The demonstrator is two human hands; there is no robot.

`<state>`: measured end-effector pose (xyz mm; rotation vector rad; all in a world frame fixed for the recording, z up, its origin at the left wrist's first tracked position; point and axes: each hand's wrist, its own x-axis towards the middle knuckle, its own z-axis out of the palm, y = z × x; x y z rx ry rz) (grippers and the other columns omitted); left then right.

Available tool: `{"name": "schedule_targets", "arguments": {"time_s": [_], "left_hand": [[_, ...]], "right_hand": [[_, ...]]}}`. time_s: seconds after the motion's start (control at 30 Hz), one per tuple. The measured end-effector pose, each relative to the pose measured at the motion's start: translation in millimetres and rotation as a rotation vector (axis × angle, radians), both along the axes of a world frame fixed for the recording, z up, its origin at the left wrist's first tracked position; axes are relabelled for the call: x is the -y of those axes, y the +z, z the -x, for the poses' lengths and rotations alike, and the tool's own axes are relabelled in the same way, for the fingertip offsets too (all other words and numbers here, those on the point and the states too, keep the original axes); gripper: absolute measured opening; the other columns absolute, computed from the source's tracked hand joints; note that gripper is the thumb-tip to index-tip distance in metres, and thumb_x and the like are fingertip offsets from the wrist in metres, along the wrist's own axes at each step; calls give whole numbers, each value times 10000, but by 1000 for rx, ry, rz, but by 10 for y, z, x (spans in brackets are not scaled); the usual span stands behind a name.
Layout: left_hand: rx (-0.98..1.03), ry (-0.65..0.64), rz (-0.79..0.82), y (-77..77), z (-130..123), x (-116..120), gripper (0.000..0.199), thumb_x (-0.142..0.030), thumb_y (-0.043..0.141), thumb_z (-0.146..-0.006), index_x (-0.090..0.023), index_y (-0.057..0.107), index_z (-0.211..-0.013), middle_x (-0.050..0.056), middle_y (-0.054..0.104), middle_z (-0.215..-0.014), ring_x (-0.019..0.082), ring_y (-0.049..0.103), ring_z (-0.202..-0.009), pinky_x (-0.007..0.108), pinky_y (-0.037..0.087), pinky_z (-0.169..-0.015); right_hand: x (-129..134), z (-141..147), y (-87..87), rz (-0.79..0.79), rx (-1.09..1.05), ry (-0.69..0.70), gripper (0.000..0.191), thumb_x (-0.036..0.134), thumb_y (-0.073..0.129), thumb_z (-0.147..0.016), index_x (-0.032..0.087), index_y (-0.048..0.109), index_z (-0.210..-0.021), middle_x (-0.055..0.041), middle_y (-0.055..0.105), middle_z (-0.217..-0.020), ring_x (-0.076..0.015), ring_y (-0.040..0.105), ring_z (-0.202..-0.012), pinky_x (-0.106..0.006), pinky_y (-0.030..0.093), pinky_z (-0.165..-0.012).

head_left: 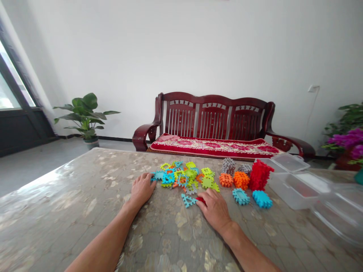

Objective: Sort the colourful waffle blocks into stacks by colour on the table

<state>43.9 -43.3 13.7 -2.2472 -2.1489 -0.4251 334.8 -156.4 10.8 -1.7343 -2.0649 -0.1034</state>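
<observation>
Turquoise triangle (188,201), red piece (201,200), floral tablecloth (85,215)

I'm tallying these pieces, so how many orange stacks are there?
2: the left orange stack and, beside it, the right orange stack, near the red pieces, which might hide more.

We have a red piece (201,200), mostly hidden, in our right hand (213,207); just beside it lies a toothed blue triangle (186,201). Under our left hand's (143,187) fingertips, a blue piece (159,175) edges the jumbled pile (182,180).

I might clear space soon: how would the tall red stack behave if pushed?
The red stack would probably tip or shear apart, standing tall in many layers. It is likely light, as those layers look like plastic.
</observation>
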Motion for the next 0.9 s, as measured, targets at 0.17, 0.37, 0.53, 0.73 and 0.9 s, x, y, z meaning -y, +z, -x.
{"name": "schedule_targets", "arguments": {"time_s": [0.17,0.37,0.53,0.73,0.9], "left_hand": [[-5,6,8,2,0,-2,422,-358,438,-929,-213,602,-1290,99,585,-1379,286,550,-1236,404,399,-1037],[9,3,-2,-13,5,-9,423,-348,445,-927,-199,605,-1289,111,584,-1375,291,551,-1233,412,396,-1038],[25,-3,0,-15,9,-3,418,-338,457,-921,-204,600,-1290,113,581,-1381,281,548,-1241,403,394,-1037],[19,-2,-10,-20,10,6,413,-337,459,-916,-205,601,-1281,114,585,-1376,277,554,-1231,397,391,-1037],[11,-10,-8,-40,19,-15,422,-345,450,-919,-201,595,-1288,115,584,-1377,279,556,-1227,397,395,-1032]], "right_hand": [[6,19,10,-12,-5,-36,60,286,706,-861,241,673,-884,-23,657,-900,-219,603,-911,-322,407,-800],[-6,20,-40,-83,10,-43,99,275,728,-840,238,639,-821,-8,650,-846,-207,606,-849,-308,387,-746],[-19,9,-105,-163,25,-54,155,253,736,-823,236,599,-753,3,624,-778,-194,601,-767,-304,367,-700],[-19,0,-136,-286,9,-17,155,235,675,-861,238,571,-745,8,598,-751,-185,580,-719,-302,358,-675],[-35,-48,-75,-376,-70,131,105,249,613,-924,231,577,-827,4,596,-791,-173,568,-751,-286,383,-700]]}}
